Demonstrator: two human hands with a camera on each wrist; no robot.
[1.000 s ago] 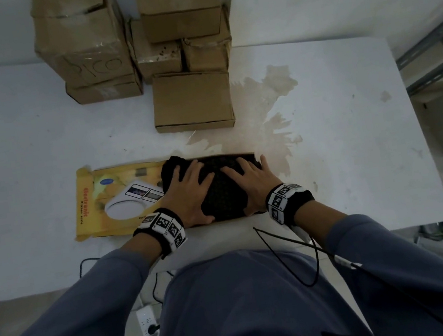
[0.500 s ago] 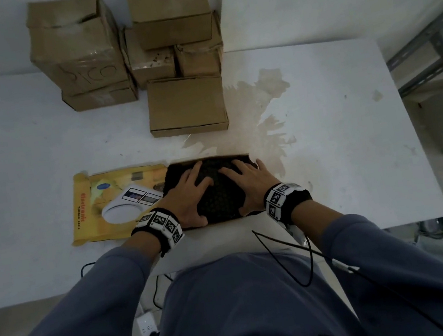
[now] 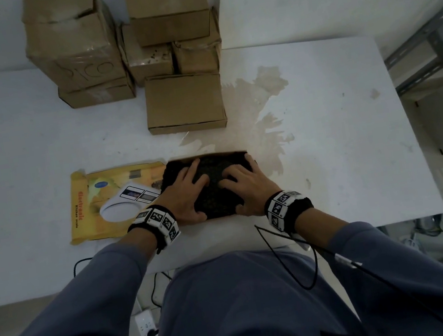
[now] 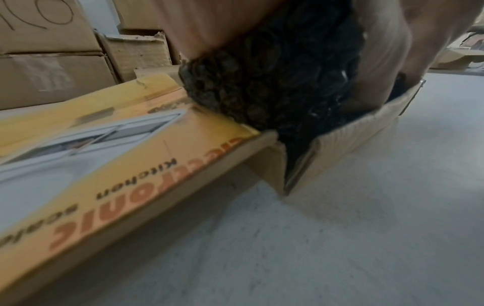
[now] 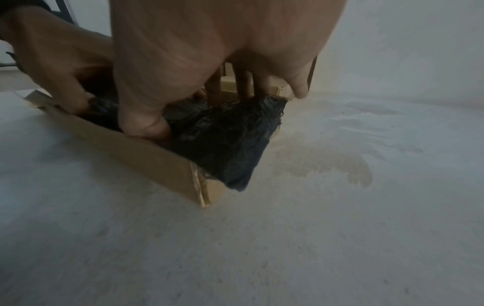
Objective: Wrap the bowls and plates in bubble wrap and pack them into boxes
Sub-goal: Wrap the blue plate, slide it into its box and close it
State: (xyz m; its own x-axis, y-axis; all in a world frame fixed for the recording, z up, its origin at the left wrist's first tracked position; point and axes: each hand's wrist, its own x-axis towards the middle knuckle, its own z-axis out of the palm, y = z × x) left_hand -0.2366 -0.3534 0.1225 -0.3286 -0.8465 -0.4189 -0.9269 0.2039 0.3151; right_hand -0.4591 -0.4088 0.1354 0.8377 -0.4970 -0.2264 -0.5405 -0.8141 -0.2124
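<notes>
Progress looks well past the wrapping stage for this one item. A dark bubble-wrapped bundle [image 3: 211, 186] sits inside the open box [image 5: 146, 153] near the front edge of the tabletop [image 3: 328, 151], and both hands lie on top of it. The left hand [image 3: 186, 193] rests flat with its fingers [image 3: 190, 172] spread across the left part of the wrap; the right hand [image 3: 246, 187] lies beside it, fingers [image 3: 229, 171] spread too, the thumb tucked at the near edge. Neither hand pinches anything; they press down.

The right wrist view shows a corner of the black wrap spilling over the box's end wall, and the left wrist view shows the wrap bulging above the rim next to the yellow printed lid [image 4: 110, 157], which lies folded open to the left. So the bundle is in, but by the look of it not fully seated. What the wrap holds, bowl or plate, cannot be told.

Still to do here, in all likelihood: push the loose wrap inside the walls and fold the lid over. At the back of the tabletop stands a stack of closed cardboard boxes [image 3: 118, 39], with one more brown box [image 3: 183, 101] in front of it; whether those are already packed cannot be seen. No unwrapped dishes show on the tabletop.
</notes>
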